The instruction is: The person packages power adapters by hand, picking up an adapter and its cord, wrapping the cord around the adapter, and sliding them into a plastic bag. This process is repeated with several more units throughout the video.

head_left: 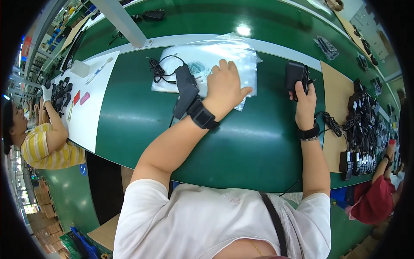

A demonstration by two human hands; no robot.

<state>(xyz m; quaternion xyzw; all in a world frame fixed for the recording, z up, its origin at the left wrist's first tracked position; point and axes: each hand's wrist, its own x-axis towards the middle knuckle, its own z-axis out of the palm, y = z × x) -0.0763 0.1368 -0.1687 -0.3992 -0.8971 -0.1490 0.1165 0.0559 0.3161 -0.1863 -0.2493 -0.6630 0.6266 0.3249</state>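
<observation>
My left hand (223, 88) lies on a stack of clear plastic bags (241, 56) with its fingers stretched out and thumb apart. Next to that wrist are a black power adapter (184, 77) with metal prongs and another black block (186, 98), partly behind my forearm. A thin black cable (158, 71) is coiled on the bags' left part. My right hand (305, 103) grips a second black power adapter (295, 74), raised over the right side of the green table (258, 142). Its bundled cable is pressed against the adapter by my fingers.
Many black adapters with cables (362, 134) are piled on brown cardboard (334, 151) at the right. At the left, a white sheet (92, 101) bears a pen, small red and pink pieces and more black parts. Co-workers sit at both sides. A metal post (123, 21) stands behind.
</observation>
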